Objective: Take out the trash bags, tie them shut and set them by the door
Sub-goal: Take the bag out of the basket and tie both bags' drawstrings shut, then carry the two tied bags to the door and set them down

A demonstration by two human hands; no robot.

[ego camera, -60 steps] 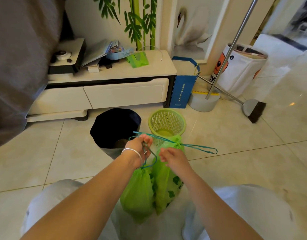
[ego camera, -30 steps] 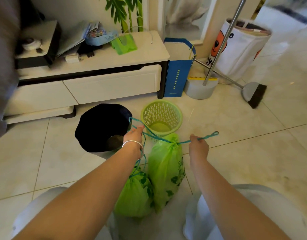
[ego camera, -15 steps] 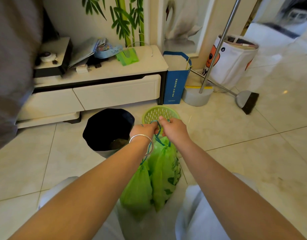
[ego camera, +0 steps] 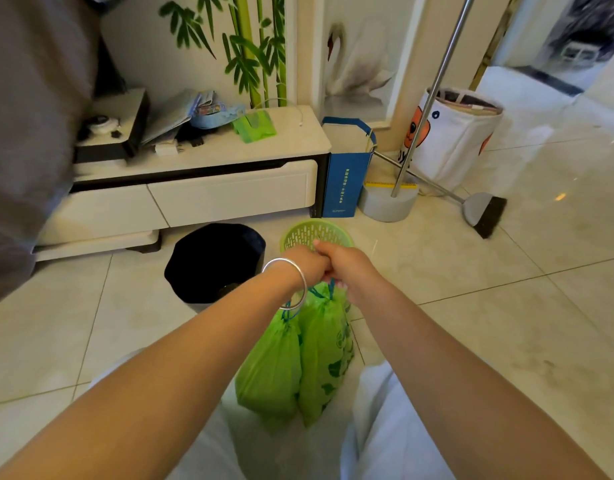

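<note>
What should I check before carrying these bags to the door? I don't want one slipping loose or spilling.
1. Both green bags off the floor, hanging: ok.
2. Left hand and right hand closed together on the blue strings: ok.
3. Bag necks cinched shut: ok.
4. Knot finished: cannot tell, hands hide it.
5. Green basket has no bag left in it: ok.
6. Black bin emptied: cannot tell, inside is dark.

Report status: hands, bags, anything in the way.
Left hand and right hand together, gripping the drawstrings. Two green trash bags hang cinched below. Black bin and green basket just ahead.
</note>
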